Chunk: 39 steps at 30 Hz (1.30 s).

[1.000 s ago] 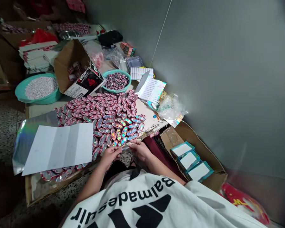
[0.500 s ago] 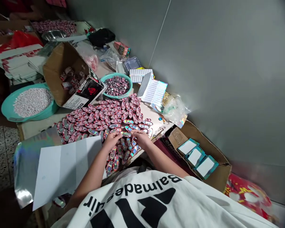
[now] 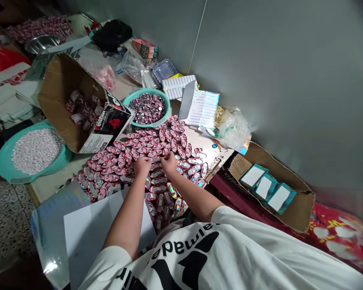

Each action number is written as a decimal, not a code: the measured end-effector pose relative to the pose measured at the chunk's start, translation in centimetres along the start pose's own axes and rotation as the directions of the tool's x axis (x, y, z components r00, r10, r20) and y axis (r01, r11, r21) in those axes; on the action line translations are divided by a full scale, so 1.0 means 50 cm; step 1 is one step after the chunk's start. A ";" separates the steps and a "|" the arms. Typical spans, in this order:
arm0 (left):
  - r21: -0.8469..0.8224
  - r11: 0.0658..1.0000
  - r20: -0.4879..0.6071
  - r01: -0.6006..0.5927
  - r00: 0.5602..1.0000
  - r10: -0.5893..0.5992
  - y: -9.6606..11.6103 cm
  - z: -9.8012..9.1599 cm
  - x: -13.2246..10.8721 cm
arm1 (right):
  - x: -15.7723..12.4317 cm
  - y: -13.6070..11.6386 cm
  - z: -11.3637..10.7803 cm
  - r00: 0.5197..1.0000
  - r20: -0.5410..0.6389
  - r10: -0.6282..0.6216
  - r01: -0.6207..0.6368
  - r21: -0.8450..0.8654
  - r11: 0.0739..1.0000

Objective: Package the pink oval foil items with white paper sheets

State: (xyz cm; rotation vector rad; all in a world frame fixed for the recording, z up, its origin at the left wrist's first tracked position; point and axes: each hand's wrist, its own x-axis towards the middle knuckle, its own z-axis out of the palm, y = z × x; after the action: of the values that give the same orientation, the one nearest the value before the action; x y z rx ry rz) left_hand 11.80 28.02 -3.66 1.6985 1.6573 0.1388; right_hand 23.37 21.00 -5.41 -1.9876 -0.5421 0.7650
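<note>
My left hand (image 3: 142, 165) and my right hand (image 3: 169, 163) are close together over the table, fingers pinched. A small pale strip (image 3: 156, 160) spans the gap between their fingertips; its exact kind is hard to make out. Under and around the hands lie many oval, red-edged pieces (image 3: 110, 169), packed side by side. Those at the back show pink round middles, while several nearer pieces (image 3: 171, 190) have shiny rainbow-foil surfaces. A large white sheet (image 3: 87, 225) lies by my left forearm, on top of a silvery foil sheet (image 3: 48, 229).
A teal basin of small metallic and pink discs (image 3: 167, 114) stands behind the pieces. Left are a tipped carton (image 3: 53, 86) and a teal basin of white bits (image 3: 6, 167). Folded lined cards (image 3: 199, 106) and a plastic bag (image 3: 237, 131) lie right, above an open carton (image 3: 302, 201).
The view has shifted, and the hands now sit further back over the pieces. The strip between the fingers shows pale now, where a shiny foil surface showed before.
</note>
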 end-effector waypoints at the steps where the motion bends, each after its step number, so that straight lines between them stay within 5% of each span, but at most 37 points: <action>1: 0.012 1.000 -0.011 -0.006 1.000 0.006 -0.001 0.004 -0.001 | 0.001 0.004 0.005 1.000 -0.017 -0.012 0.011 -0.050 0.999; 14: 0.028 0.999 -0.136 0.019 0.991 -0.015 -0.012 0.034 -0.005 | 0.009 0.018 0.010 0.985 -0.079 -0.155 0.120 -0.341 0.932; 25: 0.052 0.999 -0.172 -0.009 0.985 0.018 -0.002 0.029 -0.012 | 0.013 0.007 -0.004 0.987 0.032 -0.160 0.160 -0.392 0.906; 30: 0.099 0.994 -0.116 -0.053 0.991 0.064 -0.001 0.042 -0.014 | 0.020 -0.008 -0.027 0.979 0.179 -0.095 0.182 -0.572 0.799; 36: 0.072 0.993 -0.200 -0.092 0.974 0.105 0.002 0.043 -0.019 | 0.064 -0.043 -0.037 0.946 0.322 0.045 0.191 -0.662 0.725; 39: 0.056 0.990 -0.253 -0.126 0.958 0.136 -0.005 0.040 -0.045 | 0.046 -0.059 -0.055 0.922 0.381 -0.069 0.324 -0.663 0.674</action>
State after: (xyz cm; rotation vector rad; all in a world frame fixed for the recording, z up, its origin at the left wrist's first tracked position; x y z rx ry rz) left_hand 12.36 25.13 -4.32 1.8847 1.7393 0.4084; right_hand 26.72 22.30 -2.46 -2.4522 -1.4264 0.8198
